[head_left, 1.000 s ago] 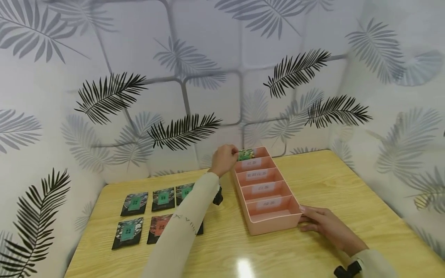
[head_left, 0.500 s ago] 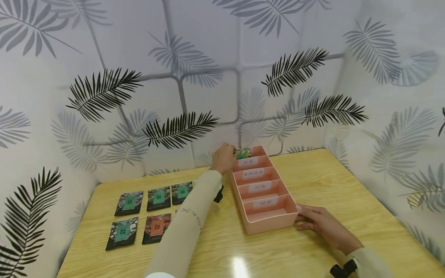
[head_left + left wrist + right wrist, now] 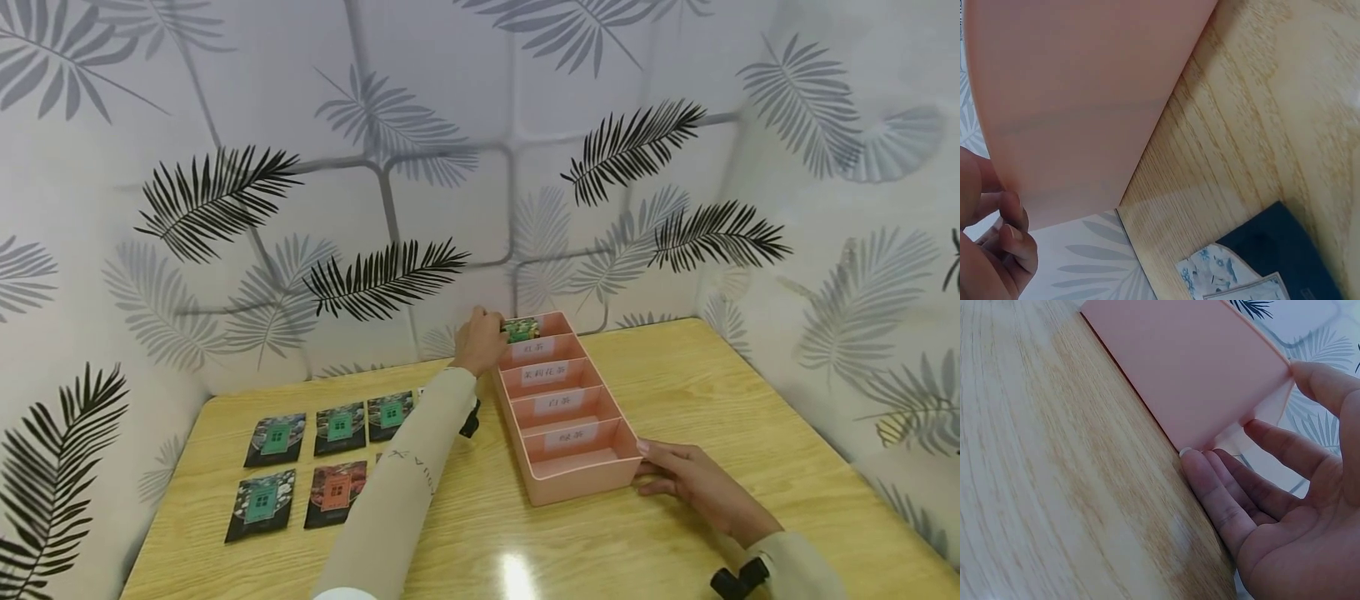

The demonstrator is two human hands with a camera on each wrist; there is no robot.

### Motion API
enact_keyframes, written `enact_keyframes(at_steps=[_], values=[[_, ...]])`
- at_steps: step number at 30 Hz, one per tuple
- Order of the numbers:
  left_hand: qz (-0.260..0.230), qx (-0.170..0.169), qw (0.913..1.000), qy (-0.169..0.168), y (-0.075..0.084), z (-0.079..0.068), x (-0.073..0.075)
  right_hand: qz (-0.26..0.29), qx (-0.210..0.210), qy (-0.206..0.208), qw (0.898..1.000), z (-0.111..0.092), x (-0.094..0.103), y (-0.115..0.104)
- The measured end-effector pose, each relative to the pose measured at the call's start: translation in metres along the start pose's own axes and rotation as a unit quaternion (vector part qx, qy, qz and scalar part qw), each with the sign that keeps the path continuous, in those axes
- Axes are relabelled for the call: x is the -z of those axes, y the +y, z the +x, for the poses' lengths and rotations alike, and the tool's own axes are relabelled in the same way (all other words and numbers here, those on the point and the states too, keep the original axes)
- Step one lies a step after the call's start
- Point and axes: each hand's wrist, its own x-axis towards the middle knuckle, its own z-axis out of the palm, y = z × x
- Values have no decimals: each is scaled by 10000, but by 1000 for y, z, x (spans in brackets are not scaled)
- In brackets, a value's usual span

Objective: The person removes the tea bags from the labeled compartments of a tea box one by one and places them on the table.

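A long pink divided box (image 3: 585, 482) stands on the table, its compartments bearing handwritten paper labels. At its far left corner, my left hand (image 3: 481, 343) has its fingers curled at the rim, right beside a green patterned packet (image 3: 522, 330) in the farthest compartment. The left wrist view shows those fingers (image 3: 1017, 240) bent against the outer wall. My right hand (image 3: 697, 483) holds the near right corner of the box. In the right wrist view the thumb (image 3: 1322, 384) is on the top corner and fingertips touch the lower part.
Several dark tea packets with green or red labels lie in two rows at the left, including a red-labelled packet (image 3: 335, 493). My left sleeve (image 3: 405, 483) covers part of them. Leaf-patterned walls (image 3: 420, 208) border the wooden table (image 3: 480, 542).
The whole view has shifted slightly, so the packets and box appear a little farther left. Both hands keep their places at the box's corners.
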Motion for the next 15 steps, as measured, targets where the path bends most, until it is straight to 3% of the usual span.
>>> enact_keyframes(at_steps=[15], values=[[-164, -171, 9997, 51, 5, -3, 7, 0, 55, -63, 10000, -1, -1, 0]])
